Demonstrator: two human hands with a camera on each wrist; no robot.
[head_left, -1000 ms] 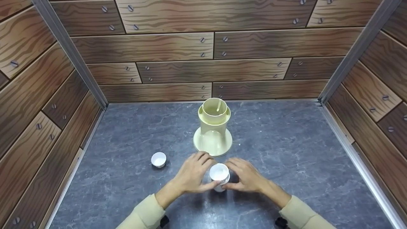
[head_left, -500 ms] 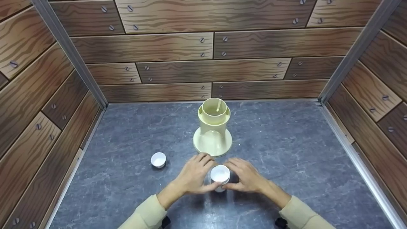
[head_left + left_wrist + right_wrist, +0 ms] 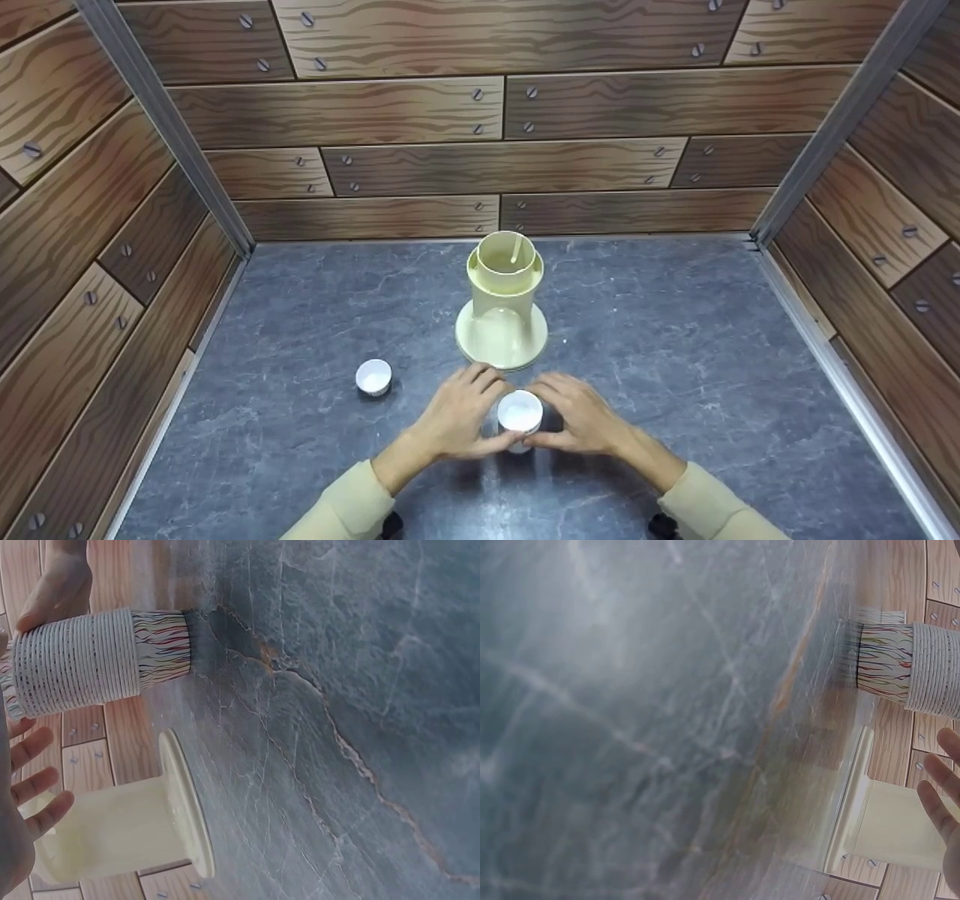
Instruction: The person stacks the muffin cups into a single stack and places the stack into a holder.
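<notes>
A tall stack of nested white paper cups (image 3: 520, 411) stands upright on the table between my hands. In the left wrist view, the stack (image 3: 79, 664) shows many close rims and coloured wavy lines on its lowest cup. My left hand (image 3: 459, 414) curves round the left of its upper end, thumb on the near side and index finger at the far side. My right hand (image 3: 579, 414) mirrors it on the right, thumb against the near side. Both wrist views show the other fingers spread below, apart from the stack. A single white paper cup (image 3: 374, 377) stands to the left.
Behind the hands stands a pale yellow cylindrical holder (image 3: 501, 337) with a round base and open top. The table (image 3: 675, 322) is dark grey and marbled. Wood-patterned walls (image 3: 480, 169) with metal edge strips close in the back and sides.
The stack's top has shifted slightly toward me and to the right, and a lower rim that stuck out is now mostly covered. My left hand followed slightly; the right stays put.
</notes>
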